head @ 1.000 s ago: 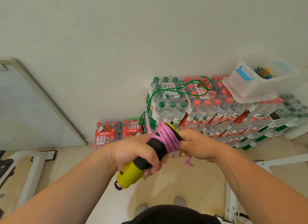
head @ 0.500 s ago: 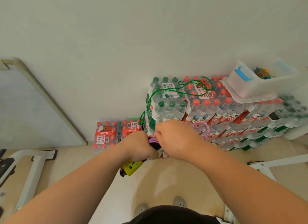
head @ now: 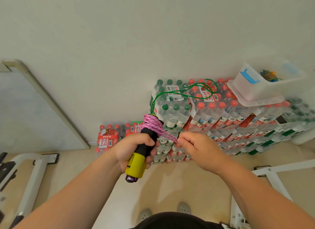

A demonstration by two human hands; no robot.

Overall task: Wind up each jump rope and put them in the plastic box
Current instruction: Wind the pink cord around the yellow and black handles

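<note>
My left hand (head: 134, 149) grips the black-and-yellow jump rope handles (head: 139, 161), held upright and tilted right. Pink rope (head: 151, 124) is wound in many turns around the handles' upper part. My right hand (head: 194, 147) pinches the loose end of the pink rope just right of the handles, pulling it taut. A green jump rope (head: 192, 92) lies in loops on top of the stacked water bottles. The clear plastic box (head: 252, 90) with blue latches sits at the upper right on its lid, with a wound rope bundle (head: 270, 75) inside.
Shrink-wrapped packs of water bottles (head: 221, 116) are stacked against the wall, with smaller packs (head: 109, 140) on the floor to the left. A board (head: 34, 112) leans on the wall at left. White metal frames (head: 32, 176) stand on the floor at both sides.
My right hand came off the top of the handles and moved right, drawing the pink rope end out. My left hand raised and uprighted the handles, which show fully again.
</note>
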